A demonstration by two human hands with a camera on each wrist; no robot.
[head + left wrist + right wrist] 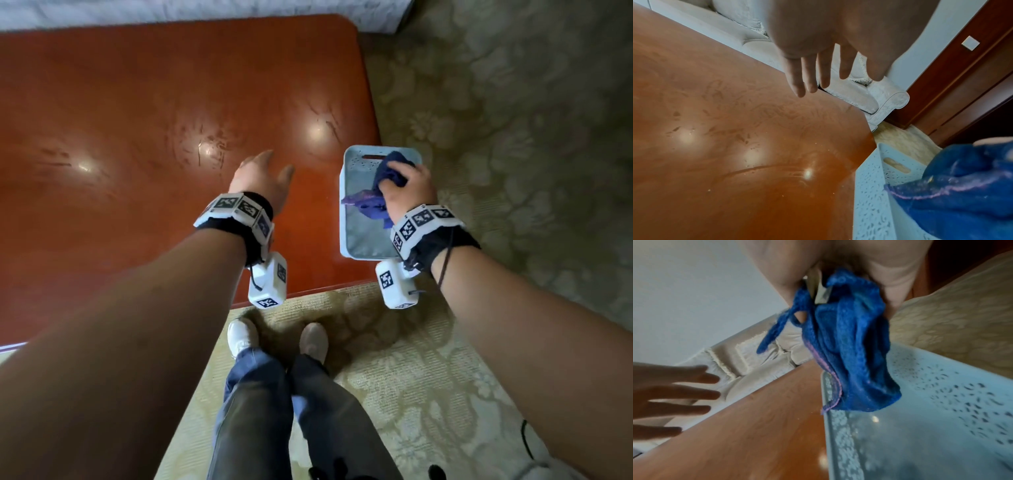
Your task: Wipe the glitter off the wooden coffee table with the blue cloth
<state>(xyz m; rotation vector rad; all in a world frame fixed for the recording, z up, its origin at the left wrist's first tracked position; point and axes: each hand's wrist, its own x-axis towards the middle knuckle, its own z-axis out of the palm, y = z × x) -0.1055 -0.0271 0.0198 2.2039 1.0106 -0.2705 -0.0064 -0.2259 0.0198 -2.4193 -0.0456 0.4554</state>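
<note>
The glossy reddish wooden coffee table carries smears and a few pale glitter specks near its right end. My right hand grips the bunched blue cloth above a light blue perforated basket that stands at the table's right edge. The cloth hangs from my fingers over the basket's inside. My left hand hovers over the table left of the basket, fingers straight and spread, holding nothing.
A pale sofa runs along the table's far side. Patterned beige carpet lies to the right and in front, where my feet stand. A dark wooden door frame rises behind the sofa.
</note>
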